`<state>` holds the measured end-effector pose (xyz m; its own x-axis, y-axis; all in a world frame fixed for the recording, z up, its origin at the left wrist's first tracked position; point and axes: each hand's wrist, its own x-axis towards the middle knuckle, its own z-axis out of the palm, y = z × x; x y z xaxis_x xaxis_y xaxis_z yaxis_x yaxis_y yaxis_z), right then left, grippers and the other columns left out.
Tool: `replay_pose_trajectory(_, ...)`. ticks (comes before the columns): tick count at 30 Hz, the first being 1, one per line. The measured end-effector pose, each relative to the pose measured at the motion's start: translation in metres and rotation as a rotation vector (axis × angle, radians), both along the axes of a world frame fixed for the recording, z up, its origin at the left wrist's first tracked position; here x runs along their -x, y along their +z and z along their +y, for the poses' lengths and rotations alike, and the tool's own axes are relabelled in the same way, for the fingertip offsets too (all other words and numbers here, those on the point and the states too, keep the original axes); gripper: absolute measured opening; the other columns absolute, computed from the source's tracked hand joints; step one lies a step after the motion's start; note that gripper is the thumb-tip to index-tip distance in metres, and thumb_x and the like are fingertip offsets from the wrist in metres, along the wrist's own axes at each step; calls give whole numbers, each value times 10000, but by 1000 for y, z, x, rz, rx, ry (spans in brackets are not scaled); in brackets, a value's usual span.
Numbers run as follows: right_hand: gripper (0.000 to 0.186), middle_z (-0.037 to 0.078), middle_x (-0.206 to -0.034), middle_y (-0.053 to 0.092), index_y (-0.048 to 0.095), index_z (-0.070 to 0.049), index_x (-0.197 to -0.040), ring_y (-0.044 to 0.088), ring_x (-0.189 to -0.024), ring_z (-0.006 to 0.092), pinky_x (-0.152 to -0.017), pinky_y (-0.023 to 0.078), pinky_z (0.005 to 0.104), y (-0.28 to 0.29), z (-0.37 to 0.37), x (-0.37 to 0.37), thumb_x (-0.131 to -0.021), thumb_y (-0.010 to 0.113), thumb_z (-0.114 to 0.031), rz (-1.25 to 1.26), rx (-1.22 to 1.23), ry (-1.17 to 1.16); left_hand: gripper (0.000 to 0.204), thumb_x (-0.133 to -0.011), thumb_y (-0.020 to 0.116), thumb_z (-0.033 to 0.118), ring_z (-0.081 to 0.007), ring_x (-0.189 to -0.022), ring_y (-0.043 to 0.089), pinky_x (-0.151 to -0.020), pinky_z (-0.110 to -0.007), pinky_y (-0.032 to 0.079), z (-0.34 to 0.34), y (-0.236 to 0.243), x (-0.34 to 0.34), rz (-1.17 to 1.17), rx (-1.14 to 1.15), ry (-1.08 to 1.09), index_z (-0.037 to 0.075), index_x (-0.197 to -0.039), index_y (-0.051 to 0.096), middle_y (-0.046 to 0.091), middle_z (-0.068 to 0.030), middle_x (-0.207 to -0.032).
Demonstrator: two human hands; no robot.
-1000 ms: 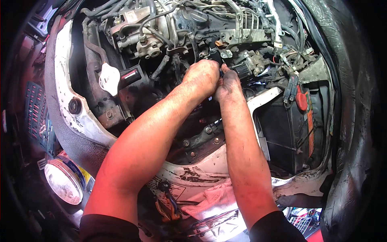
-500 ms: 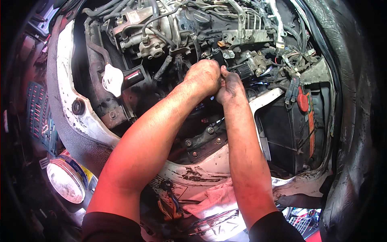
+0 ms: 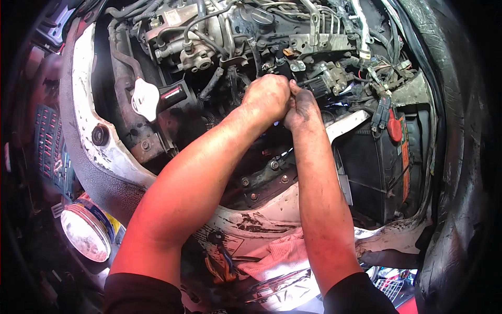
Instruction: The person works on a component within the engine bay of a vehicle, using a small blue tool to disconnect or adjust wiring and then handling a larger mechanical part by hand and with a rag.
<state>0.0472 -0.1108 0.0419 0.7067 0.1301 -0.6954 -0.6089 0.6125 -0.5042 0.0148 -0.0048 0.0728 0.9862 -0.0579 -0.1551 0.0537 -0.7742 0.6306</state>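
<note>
1. Engine bay [image 3: 209, 89] of a vehicle, edged by worn white bodywork [image 3: 272, 215], fills most of the view; the light turns reddish toward the lower edge.
2. Nearest, black sleeves [image 3: 144, 290] end above bare forearms [image 3: 196, 180], which reach up over the bodywork.
3. Between the forearms, low down, lie a pink cloth [image 3: 282, 256] and, to its left, pliers [image 3: 226, 266] with orange on the handles.
4. At the lower left, outside the bodywork, a round tub [image 3: 86, 235] stands tilted.
5. Farther in, the left hand [image 3: 266, 98] is curled like a fist, knuckles up; what its fingers close on cannot be told.
6. Touching it, the right hand [image 3: 302, 109], darkly smudged, has its thumb raised and its fingers bent; whatever it grips is hidden.
7. Just beyond the right hand sits a metal fitting [image 3: 332, 78].
8. Right of the hands is a black battery [image 3: 366, 172] with a red cover [image 3: 395, 129]; well to their left, a white cap [image 3: 145, 99].
9. Farthest, a black oil cap [image 3: 262, 17] sits among pipes.
</note>
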Motion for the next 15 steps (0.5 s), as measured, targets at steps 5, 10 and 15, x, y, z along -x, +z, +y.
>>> replay_pose_trajectory(5, 254, 180, -1051, 631, 549, 44, -1028, 630, -948, 252, -912, 493, 358, -13, -2, -4, -977, 374, -133, -10, 54, 62, 425, -746, 658, 100, -399, -1114, 516, -896, -458, 477, -2, 8, 7, -132, -78, 98, -2, -1132, 511, 537, -241, -1159)
replay_pose_trajectory(10, 97, 95, -880, 603, 560, -75, -942, 594, -770, 231, -734, 491, 387, -25, -12, -9, -881, 630, -104, -25, 78, 15, 495, -732, 714, 179, -401, -1055, 566, -885, -432, 490, 4, 10, 6, -8, -91, 221, -31, -1130, 508, 571, -251, -1113)
replay_pose_trajectory(15, 206, 85, -848, 600, 515, -83, -1022, 598, -729, 251, -651, 490, 409, 5, 0, 0, -937, 560, -265, 51, 100, 115, 269, -779, 629, 200, -302, -964, 646, -834, -385, 526, 15, 0, -2, 129, 42, 159, 4, -959, 669, 658, -214, -995)
